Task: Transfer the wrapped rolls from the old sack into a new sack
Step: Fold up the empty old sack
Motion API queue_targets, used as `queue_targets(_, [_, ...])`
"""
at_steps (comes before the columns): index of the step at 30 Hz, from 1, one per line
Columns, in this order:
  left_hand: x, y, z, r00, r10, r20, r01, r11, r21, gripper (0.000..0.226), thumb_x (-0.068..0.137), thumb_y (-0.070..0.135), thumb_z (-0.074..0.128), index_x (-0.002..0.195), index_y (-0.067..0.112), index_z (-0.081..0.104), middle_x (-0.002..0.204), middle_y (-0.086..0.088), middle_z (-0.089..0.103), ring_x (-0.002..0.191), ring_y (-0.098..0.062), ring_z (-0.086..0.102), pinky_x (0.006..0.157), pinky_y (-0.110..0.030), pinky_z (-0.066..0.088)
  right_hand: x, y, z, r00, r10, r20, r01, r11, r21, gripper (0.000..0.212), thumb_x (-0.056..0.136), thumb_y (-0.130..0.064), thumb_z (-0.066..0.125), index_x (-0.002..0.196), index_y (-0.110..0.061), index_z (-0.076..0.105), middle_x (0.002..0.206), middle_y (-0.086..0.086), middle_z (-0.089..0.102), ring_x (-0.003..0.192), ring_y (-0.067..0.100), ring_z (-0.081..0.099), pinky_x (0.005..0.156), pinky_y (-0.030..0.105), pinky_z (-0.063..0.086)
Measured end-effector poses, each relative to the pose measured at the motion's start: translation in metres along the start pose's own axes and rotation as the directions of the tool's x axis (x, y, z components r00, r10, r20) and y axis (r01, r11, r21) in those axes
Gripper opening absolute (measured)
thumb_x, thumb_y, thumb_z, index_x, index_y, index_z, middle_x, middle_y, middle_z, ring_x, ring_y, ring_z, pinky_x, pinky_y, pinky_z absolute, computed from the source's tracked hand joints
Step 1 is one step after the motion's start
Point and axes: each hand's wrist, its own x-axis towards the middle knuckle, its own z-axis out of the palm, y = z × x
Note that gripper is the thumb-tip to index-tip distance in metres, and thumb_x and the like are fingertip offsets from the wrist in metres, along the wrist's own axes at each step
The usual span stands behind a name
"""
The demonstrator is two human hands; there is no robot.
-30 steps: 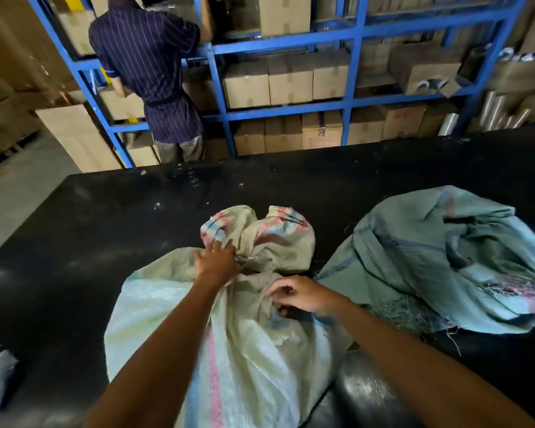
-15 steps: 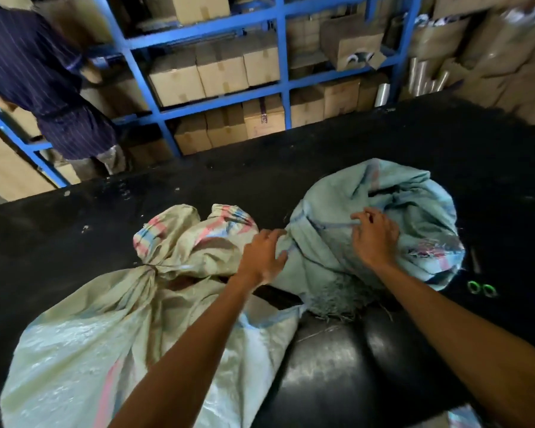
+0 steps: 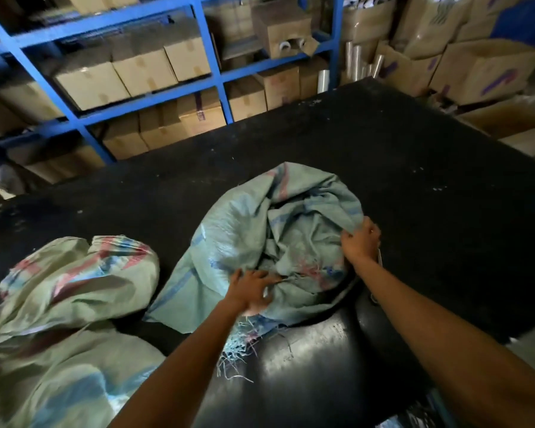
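Head view: your left hand (image 3: 251, 290) and right hand (image 3: 360, 242) each pinch the frayed green sack (image 3: 260, 230) at 12 o'clock; pull hard and its weave may tear

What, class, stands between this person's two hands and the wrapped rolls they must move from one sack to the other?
No rolls are visible. The left hand and right hand grip the crumpled blue-green sack, whose folded fabric hides whatever it holds. The tied pale sack lies apart, its knotted neck closing it. Fabric, and that knot, stand in the way.
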Motion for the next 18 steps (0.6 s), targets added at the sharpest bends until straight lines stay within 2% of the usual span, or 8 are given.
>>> queue_targets(3, [-0.009, -0.012, -0.012, 0.993, -0.071, 0.095, 0.082, 0.990, -0.119, 0.045, 0.098, 0.032, 0.051, 0.143, 0.043, 0.047, 0.153, 0.008, 0.043, 0.142, -0.017, 0.037, 0.120, -0.052, 0.016, 0.018, 0.004, 0.004, 0.898, 0.277, 0.342, -0.381, 0.878, 0.289, 0.082, 0.064, -0.034, 0.080, 0.135, -0.006, 0.050, 0.125, 0.019, 0.061, 0.109, 0.038, 0.062, 0.093, 0.050, 0.054])
queue_targets(5, [-0.012, -0.017, -0.027, 0.981, -0.190, 0.037, 0.188, 0.891, -0.414, 0.032, 0.096, 0.016, 0.055, 0.123, 0.030, 0.067, 0.136, 0.000, 0.061, 0.118, -0.016, 0.059, 0.105, -0.038, 0.044, 0.018, -0.018, 0.002, 0.845, 0.239, 0.479, -0.465, 0.772, 0.434, 0.047, 0.074, -0.020, 0.075, 0.117, -0.005, 0.063, 0.107, 0.016, 0.068, 0.091, 0.031, 0.067, 0.079, 0.042, 0.059])
queue_targets(7, [-0.013, -0.018, -0.047, 0.888, -0.432, -0.157, 0.183, 0.646, -0.742, 0.026, 0.095, 0.006, 0.054, 0.096, 0.024, 0.073, 0.111, -0.005, 0.072, 0.091, -0.015, 0.067, 0.082, -0.030, 0.055, 0.009, -0.049, 0.008, 0.872, 0.011, 0.490, -0.290, 0.817, 0.498, 0.035, 0.083, -0.014, 0.069, 0.117, -0.010, 0.067, 0.109, 0.010, 0.070, 0.094, 0.024, 0.068, 0.083, 0.039, 0.058])
queue_targets(10, [-0.005, -0.017, -0.098, 0.733, -0.601, -0.318, -0.067, 0.402, -0.913, 0.009, 0.094, 0.031, 0.060, 0.097, 0.028, 0.068, 0.097, 0.001, 0.073, 0.094, -0.023, 0.070, 0.085, -0.033, 0.054, -0.029, -0.099, 0.013, 0.821, -0.454, 0.346, 0.279, 0.848, 0.451, 0.037, 0.083, -0.014, 0.070, 0.120, -0.012, 0.068, 0.111, 0.004, 0.069, 0.101, 0.018, 0.064, 0.093, 0.038, 0.054])
queue_targets(13, [0.004, -0.013, -0.149, 0.823, -0.531, -0.202, -0.101, 0.214, -0.972, 0.058, 0.078, 0.055, 0.073, 0.124, 0.024, 0.058, 0.103, 0.003, 0.071, 0.092, -0.017, 0.070, 0.089, -0.034, 0.054, -0.072, -0.117, 0.032, 0.412, -0.836, 0.363, 0.821, 0.513, 0.249, 0.032, 0.075, -0.028, 0.065, 0.103, -0.015, 0.073, 0.100, 0.009, 0.065, 0.096, 0.027, 0.059, 0.090, 0.040, 0.046])
queue_targets(15, [0.005, -0.019, -0.159, 0.777, -0.561, -0.286, -0.142, 0.286, -0.948, 0.047, 0.071, 0.034, 0.078, 0.112, 0.014, 0.064, 0.100, -0.003, 0.074, 0.096, -0.027, 0.071, 0.085, -0.040, 0.058, -0.090, -0.117, 0.037, 0.157, -0.854, 0.496, 0.903, 0.327, 0.277, 0.034, 0.081, -0.033, 0.070, 0.110, -0.015, 0.071, 0.109, 0.007, 0.062, 0.103, 0.023, 0.055, 0.094, 0.032, 0.039])
queue_targets(16, [0.004, -0.025, -0.157, 0.719, -0.615, -0.324, -0.162, 0.304, -0.939, 0.031, 0.069, 0.023, 0.073, 0.098, 0.012, 0.068, 0.096, -0.009, 0.075, 0.098, -0.033, 0.071, 0.082, -0.045, 0.059, -0.093, -0.115, 0.037, 0.123, -0.817, 0.563, 0.867, 0.365, 0.341, 0.035, 0.085, -0.033, 0.072, 0.115, -0.013, 0.070, 0.113, 0.005, 0.063, 0.106, 0.018, 0.056, 0.094, 0.025, 0.039])
queue_targets(18, [-0.009, -0.036, -0.153, 0.654, -0.722, -0.227, -0.213, 0.112, -0.971, 0.017, 0.073, 0.007, 0.065, 0.089, 0.009, 0.070, 0.093, -0.021, 0.073, 0.094, -0.040, 0.070, 0.080, -0.052, 0.060, -0.091, -0.115, 0.031, 0.225, -0.842, 0.490, 0.724, 0.481, 0.494, 0.025, 0.091, -0.025, 0.070, 0.111, -0.010, 0.074, 0.105, -0.001, 0.069, 0.095, 0.008, 0.063, 0.083, 0.015, 0.045])
